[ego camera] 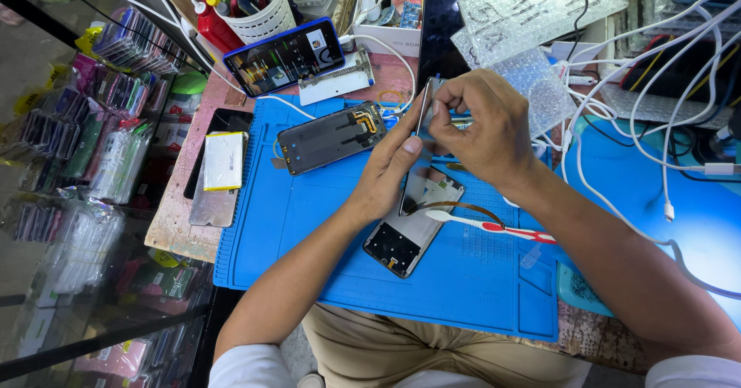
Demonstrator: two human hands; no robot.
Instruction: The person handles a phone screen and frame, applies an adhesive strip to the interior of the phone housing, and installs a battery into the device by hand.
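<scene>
My left hand (390, 168) and my right hand (486, 129) meet above a blue repair mat (309, 226). Together they pinch a thin, flat phone part (427, 104) held on edge, the left thumb and fingers on its lower side and the right fingers curled over its top. Directly under the hands lies a phone screen assembly (413, 226) with its inner side up and a brown flex cable curving from it. A white and red toothbrush (494, 226) rests across it. An opened phone body (332, 135) lies farther left on the mat.
A blue phone with a lit screen (283, 54) sits at the back beside a metal clamp (337, 79). A flat battery (223, 160) lies on a dark panel at the left. White cables (617, 118), bubble wrap (532, 17) and a white tool cup (258, 6) crowd the back; display shelves stand left.
</scene>
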